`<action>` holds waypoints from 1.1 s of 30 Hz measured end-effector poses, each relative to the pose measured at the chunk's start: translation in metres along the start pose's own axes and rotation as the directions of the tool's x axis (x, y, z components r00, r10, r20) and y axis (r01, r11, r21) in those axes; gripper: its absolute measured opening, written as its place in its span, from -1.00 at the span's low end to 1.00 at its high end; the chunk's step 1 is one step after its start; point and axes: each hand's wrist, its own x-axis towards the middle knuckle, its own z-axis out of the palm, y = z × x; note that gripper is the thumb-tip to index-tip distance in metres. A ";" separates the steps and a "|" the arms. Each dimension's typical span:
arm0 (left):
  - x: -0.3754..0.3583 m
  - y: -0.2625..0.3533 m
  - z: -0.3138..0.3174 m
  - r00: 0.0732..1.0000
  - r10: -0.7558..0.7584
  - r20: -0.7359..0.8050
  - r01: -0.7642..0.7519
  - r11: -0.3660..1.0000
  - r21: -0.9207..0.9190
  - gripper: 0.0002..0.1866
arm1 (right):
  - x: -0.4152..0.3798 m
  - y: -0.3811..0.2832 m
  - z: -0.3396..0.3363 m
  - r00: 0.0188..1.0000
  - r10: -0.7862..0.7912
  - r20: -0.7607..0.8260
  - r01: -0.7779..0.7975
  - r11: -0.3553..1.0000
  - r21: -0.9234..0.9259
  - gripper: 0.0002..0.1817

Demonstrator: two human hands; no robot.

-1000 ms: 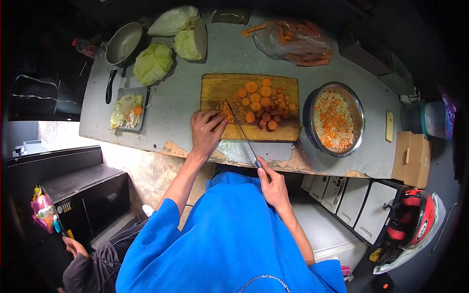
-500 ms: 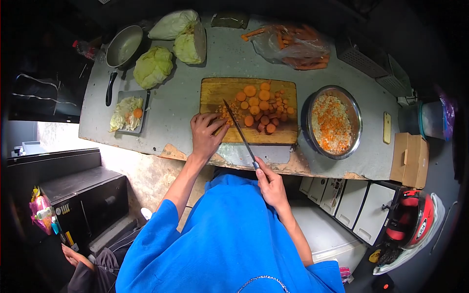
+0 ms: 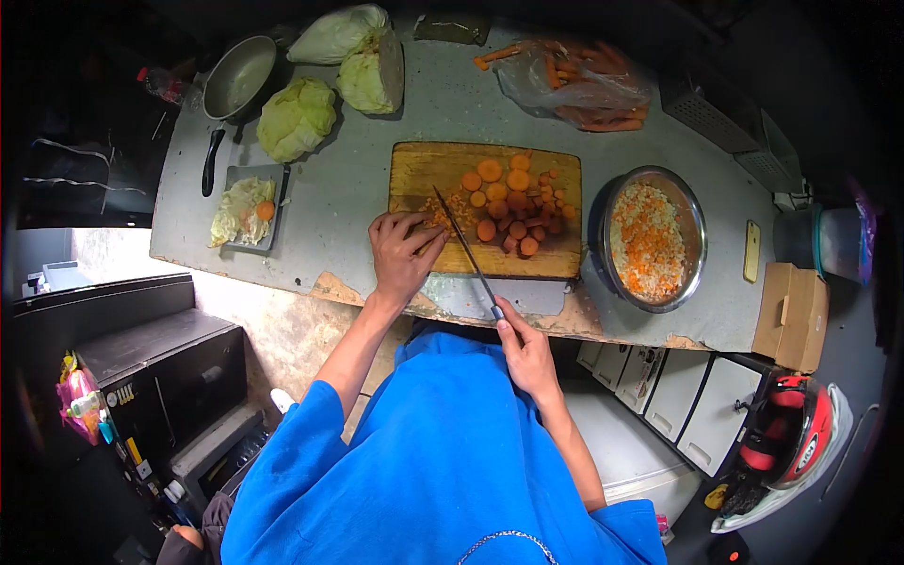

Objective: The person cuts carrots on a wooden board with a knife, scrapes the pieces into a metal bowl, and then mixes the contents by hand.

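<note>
Carrot slices on cutting board, bowl at right, cabbages behind left

Noted matt, slightly rough grey finish on the long grey-painted bench, worn through to brown, wood-like patches along the near edge. Near that edge's middle, recorded matt, stained wood in the yellow-brown rectangular cutting board; over it, smooth metal in the long, thin, dark-looking knife blade. Towards the right edge, logged glossy metal on the silver round bowl. At the near right corner, matt cardboard in the brown box. Along the far edge, thin, glossy, wrinkled plastic in the clear carrot bag. At the far left corner, smooth, dull metal in the grey round frying pan. Beyond the near edge, soft, matt blue cloth in the shirt.
</note>
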 end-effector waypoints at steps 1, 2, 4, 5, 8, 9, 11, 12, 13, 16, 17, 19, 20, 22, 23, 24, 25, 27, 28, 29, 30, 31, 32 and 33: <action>0.001 0.000 0.001 1.000 -0.001 -0.001 0.001 1.000 0.002 -0.85 | -0.001 -0.003 -0.006 0.975 0.200 0.101 -0.211 0.972 0.106 -0.51; 0.001 0.000 0.001 1.000 -0.001 -0.015 0.001 1.000 0.003 -0.86 | -0.001 -0.008 -0.009 0.900 0.377 0.220 -0.418 0.889 0.186 -0.50; 0.001 0.000 0.002 1.000 -0.005 -0.030 0.006 1.000 0.011 -0.87 | 0.001 -0.017 -0.012 0.880 0.411 0.238 -0.462 0.858 0.225 -0.49; 0.001 -0.001 0.002 0.999 -0.005 -0.032 0.005 1.000 0.007 -0.86 | 0.001 -0.020 -0.013 0.857 0.448 0.253 -0.507 0.822 0.262 -0.49; 0.000 -0.002 0.003 0.999 -0.003 -0.035 0.003 1.000 0.005 -0.84 | 0.003 -0.027 -0.013 0.871 0.434 0.230 -0.482 0.845 0.231 -0.54; 0.000 -0.002 0.003 0.999 0.002 -0.035 -0.002 1.000 0.005 -0.84 | 0.002 -0.025 -0.012 0.872 0.433 0.230 -0.481 0.846 0.231 -0.54; 0.001 -0.001 0.003 0.999 0.014 -0.034 -0.013 1.000 0.010 -0.84 | 0.000 -0.017 -0.008 0.912 0.356 0.204 -0.393 0.901 0.182 -0.50; 0.001 -0.001 0.002 0.999 0.023 -0.031 -0.023 1.000 0.012 -0.84 | 0.003 -0.023 -0.009 0.913 0.353 0.204 -0.390 0.902 0.183 -0.50; 0.001 -0.001 0.002 0.999 0.024 -0.033 -0.023 1.000 0.012 -0.84 | 0.007 -0.031 -0.011 0.929 0.334 0.160 -0.355 0.926 0.128 -0.53; 0.002 0.000 0.000 0.998 0.012 -0.058 -0.016 0.997 -0.071 -0.85 | 0.015 -0.047 -0.019 0.928 0.346 0.140 -0.350 0.937 0.004 -0.55; 0.002 0.002 -0.003 0.996 -0.054 -0.075 0.046 0.993 -0.110 -0.82 | 0.016 -0.050 -0.022 0.909 0.383 0.165 -0.379 0.924 -0.057 -0.55; 0.005 0.008 -0.007 0.989 -0.114 -0.093 0.099 0.984 -0.150 -0.80 | 0.022 -0.061 -0.028 0.897 0.403 0.182 -0.392 0.915 -0.097 -0.55; 0.006 0.012 -0.008 0.987 -0.147 -0.066 0.139 0.983 -0.122 -0.79 | 0.023 -0.063 -0.030 0.882 0.423 0.207 -0.402 0.905 -0.138 -0.55; 0.008 0.014 -0.006 0.983 -0.179 -0.047 0.175 0.981 -0.089 -0.79 | 0.024 -0.064 -0.032 0.885 0.421 0.201 -0.401 0.906 -0.132 -0.56; 0.007 0.011 -0.002 0.986 -0.168 -0.024 0.165 0.982 -0.096 -0.81 | 0.025 -0.064 -0.033 0.884 0.424 0.197 -0.406 0.905 -0.127 -0.56; 0.007 0.012 0.001 0.988 -0.156 -0.002 0.155 0.982 -0.104 -0.82 | 0.024 -0.061 -0.034 0.888 0.417 0.195 -0.398 0.908 -0.128 -0.56; 0.008 0.012 0.002 0.988 -0.153 -0.010 0.151 0.983 -0.104 -0.82 | 0.022 -0.056 -0.034 0.908 0.382 0.174 -0.372 0.924 -0.089 -0.56; 0.009 0.013 0.001 0.989 -0.147 -0.006 0.146 0.986 -0.080 -0.83 | 0.017 -0.044 -0.032 0.927 0.344 0.146 -0.341 0.939 -0.049 -0.56; 0.010 0.012 -0.001 0.990 -0.142 -0.007 0.141 0.987 -0.079 -0.83 | 0.015 -0.036 -0.030 0.957 0.270 0.104 -0.272 0.962 0.007 -0.56; 0.012 0.011 -0.005 0.979 -0.184 -0.082 0.176 0.979 -0.101 -0.82 | 0.013 -0.030 -0.029 0.979 0.196 0.058 -0.199 0.978 0.062 -0.56; 0.013 0.009 -0.009 0.962 -0.226 -0.155 0.208 0.970 -0.125 -0.81 | 0.010 -0.025 -0.029 0.980 0.194 0.055 -0.197 0.978 0.066 -0.56; 0.012 0.002 -0.010 0.962 -0.222 -0.157 0.204 0.971 -0.122 -0.81 | 0.009 -0.020 -0.031 0.938 0.309 0.154 -0.338 0.915 0.220 -0.53; 0.009 -0.008 -0.009 0.961 -0.229 -0.155 0.215 0.971 -0.104 -0.79 | 0.008 -0.016 -0.032 0.877 0.397 0.270 -0.474 0.808 0.351 -0.50; 0.008 -0.014 -0.008 0.959 -0.237 -0.153 0.226 0.970 -0.086 -0.77 | 0.010 -0.020 -0.036 0.879 0.395 0.268 -0.471 0.808 0.355 -0.50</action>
